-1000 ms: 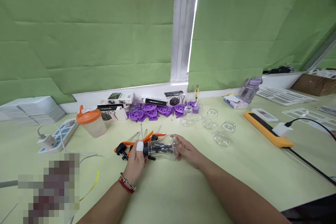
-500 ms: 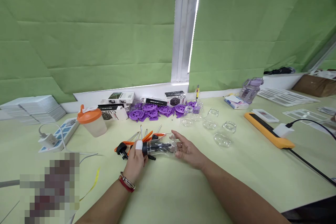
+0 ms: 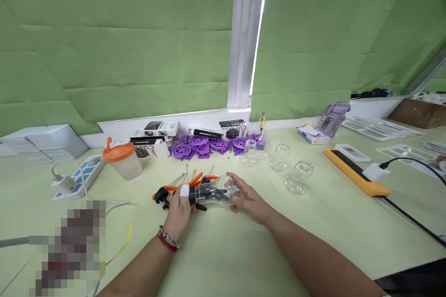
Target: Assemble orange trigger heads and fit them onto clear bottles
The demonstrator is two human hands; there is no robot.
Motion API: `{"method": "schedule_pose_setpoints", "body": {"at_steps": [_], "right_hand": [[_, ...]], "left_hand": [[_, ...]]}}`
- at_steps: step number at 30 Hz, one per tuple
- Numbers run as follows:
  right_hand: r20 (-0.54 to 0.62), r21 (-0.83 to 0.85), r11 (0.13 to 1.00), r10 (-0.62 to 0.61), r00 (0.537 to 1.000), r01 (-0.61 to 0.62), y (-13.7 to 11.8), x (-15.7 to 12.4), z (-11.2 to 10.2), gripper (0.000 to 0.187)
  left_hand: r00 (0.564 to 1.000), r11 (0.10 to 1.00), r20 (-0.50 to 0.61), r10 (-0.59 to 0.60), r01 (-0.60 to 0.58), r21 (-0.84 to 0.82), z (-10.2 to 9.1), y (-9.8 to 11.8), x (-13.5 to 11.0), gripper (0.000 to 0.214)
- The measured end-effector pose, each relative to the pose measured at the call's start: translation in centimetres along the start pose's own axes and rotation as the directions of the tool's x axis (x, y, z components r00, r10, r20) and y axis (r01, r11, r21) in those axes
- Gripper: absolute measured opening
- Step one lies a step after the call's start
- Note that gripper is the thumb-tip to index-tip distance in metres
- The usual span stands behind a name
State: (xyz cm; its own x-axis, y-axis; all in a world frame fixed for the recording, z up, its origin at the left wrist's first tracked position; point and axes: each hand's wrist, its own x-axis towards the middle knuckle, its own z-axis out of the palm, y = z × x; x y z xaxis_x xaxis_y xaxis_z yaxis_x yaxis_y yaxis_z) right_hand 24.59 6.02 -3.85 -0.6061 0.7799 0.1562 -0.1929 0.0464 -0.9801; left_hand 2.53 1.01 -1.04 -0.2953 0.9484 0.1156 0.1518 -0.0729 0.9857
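A clear bottle [image 3: 220,196] lies sideways between my hands, with dark slender pieces showing through its wall. My left hand [image 3: 179,213] is closed around its black cap end [image 3: 192,195], the thumb on top with a white covering at its tip. At the other end, my right hand [image 3: 251,200] has its thumb and fingers around the bottle's rounded base. Just behind and left of my left hand are orange-handled tools [image 3: 198,179] and a black knob-like part [image 3: 161,196], partly hidden by hand and bottle. Several metal rods [image 3: 187,174] stick out beyond them.
Several clear glass jars [image 3: 296,182] stand to the right. Purple plastic parts [image 3: 199,145] and printed boxes [image 3: 153,149] line the back. An orange-lidded cup [image 3: 123,163] and a white power strip [image 3: 83,176] are left; an orange power strip [image 3: 355,174] with a black cable lies right.
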Motion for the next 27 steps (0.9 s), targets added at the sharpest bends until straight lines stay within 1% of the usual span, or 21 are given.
{"method": "schedule_pose_setpoints", "body": {"at_steps": [3,6,16,21,25,27], "right_hand": [[-0.009,-0.001,1.000,0.018,1.000,-0.018,0.0,0.0,0.1,0.072],[-0.019,0.006,0.999,0.038,0.999,-0.037,-0.2,0.0,0.2,0.073],[-0.045,0.047,0.996,0.077,0.996,-0.075,-0.2,0.0,0.3,0.077],[-0.047,0.058,0.995,0.089,0.995,-0.086,0.0,0.0,0.2,0.078],[-0.044,0.069,0.993,0.099,0.994,-0.096,0.0,0.0,0.2,0.080],[-0.043,0.069,0.992,0.104,0.994,-0.101,-0.1,0.0,0.2,0.081]], "left_hand": [[0.998,0.998,0.005,-0.067,0.067,-0.019,0.0,0.1,0.0,0.047],[0.996,0.995,0.011,-0.091,0.091,-0.033,0.1,0.3,0.0,0.048],[0.996,0.995,0.009,-0.083,0.084,-0.054,0.2,-0.2,0.3,0.045],[0.998,0.997,0.016,-0.060,0.061,-0.042,0.3,-0.4,0.4,0.041],[0.998,0.992,-0.002,-0.067,0.066,-0.109,0.3,-0.8,0.6,0.042],[0.997,0.992,-0.005,-0.081,0.080,-0.100,0.2,-1.0,0.7,0.043]]}}
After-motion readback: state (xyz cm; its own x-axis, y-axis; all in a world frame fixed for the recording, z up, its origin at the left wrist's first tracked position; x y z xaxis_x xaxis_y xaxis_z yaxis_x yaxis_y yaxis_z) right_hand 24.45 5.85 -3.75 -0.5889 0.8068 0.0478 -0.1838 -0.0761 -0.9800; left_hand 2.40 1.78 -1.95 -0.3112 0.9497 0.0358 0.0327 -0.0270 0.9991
